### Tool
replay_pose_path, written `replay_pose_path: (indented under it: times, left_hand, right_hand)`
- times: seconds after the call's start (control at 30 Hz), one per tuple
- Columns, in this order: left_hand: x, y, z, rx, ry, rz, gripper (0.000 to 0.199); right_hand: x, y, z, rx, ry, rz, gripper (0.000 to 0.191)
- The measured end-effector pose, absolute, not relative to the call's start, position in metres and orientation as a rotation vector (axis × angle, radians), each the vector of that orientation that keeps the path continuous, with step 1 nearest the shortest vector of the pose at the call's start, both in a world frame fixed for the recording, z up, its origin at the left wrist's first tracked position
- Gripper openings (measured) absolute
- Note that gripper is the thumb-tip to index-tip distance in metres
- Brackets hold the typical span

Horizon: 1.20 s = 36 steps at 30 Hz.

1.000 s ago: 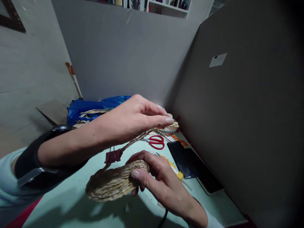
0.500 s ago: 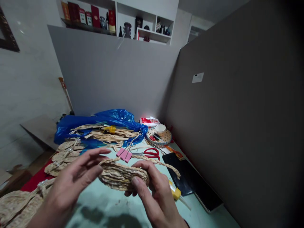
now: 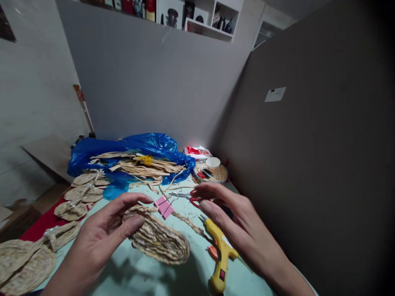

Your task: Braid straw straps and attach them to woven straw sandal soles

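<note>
My left hand [image 3: 105, 230] grips one end of a coiled, braided straw sole [image 3: 162, 240], thumb on the near side. A pink binder clip [image 3: 164, 207] is clamped on the straw at its upper edge. From the clip a loose tail of braid [image 3: 189, 224] runs to the right. My right hand [image 3: 237, 216] is off the sole, fingers apart, over the red handles of the scissors [image 3: 182, 195]; whether it touches them I cannot tell. Below that hand lies a yellow glue gun [image 3: 219, 250].
Straw slippers [image 3: 26, 261] with pearl-like beads line the left side on a red cloth [image 3: 40, 230]. Behind are a blue plastic bag [image 3: 154, 142] with straw strips [image 3: 145, 168], and a woven tray [image 3: 220, 176] holding a white cup [image 3: 212, 163]. Grey panels [image 3: 148, 86] stand at the back and right.
My right hand has let go of the sole and moved right, towards the scissors. My left hand has closed on the sole, which now tilts down to the right. More of the glue gun shows.
</note>
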<state>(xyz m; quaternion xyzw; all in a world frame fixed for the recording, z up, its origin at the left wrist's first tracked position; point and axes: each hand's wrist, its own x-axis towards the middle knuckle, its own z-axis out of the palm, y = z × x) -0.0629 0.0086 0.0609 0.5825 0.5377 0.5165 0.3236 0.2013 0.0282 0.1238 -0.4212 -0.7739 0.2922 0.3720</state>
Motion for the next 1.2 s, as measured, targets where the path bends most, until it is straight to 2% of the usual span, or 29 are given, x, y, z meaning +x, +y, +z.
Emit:
replay_pose_path:
  times: [0.13,0.23,0.33,0.53,0.97,1.03,1.13,1.2]
  left_hand:
    - [-0.063,0.007,0.051,1.596,1.435,1.409,0.014]
    - [-0.062,0.006,0.048,1.602,1.45,1.387,0.013]
    - [-0.06,0.004,0.049,1.544,1.526,1.387,0.017]
    - [-0.053,-0.002,0.054,1.425,1.584,1.428,0.018]
    - [-0.052,0.0,0.053,1.46,1.541,1.551,0.026]
    - [-0.053,0.0,0.055,1.419,1.517,1.541,0.024]
    - [-0.055,-0.001,0.057,1.392,1.514,1.455,0.021]
    - [-0.055,-0.002,0.058,1.353,1.503,1.438,0.021]
  right_hand:
    - [0.182,0.056,0.124,-1.009,-2.102,1.171,0.034]
    - [0.171,0.063,0.12,-0.921,-2.037,1.361,0.036]
    - [0.167,0.065,0.118,-0.909,-1.953,1.505,0.036]
    - [0.166,0.069,0.113,-0.921,-1.846,1.648,0.023]
    - [0.191,0.082,0.115,-0.846,-1.645,1.372,0.015]
    - [0.201,0.098,0.112,-0.88,-1.63,1.3,0.019]
    - [0.204,0.122,0.099,-1.068,-1.886,1.028,0.038]
    - [0.198,0.133,0.084,-1.135,-2.068,0.998,0.039]
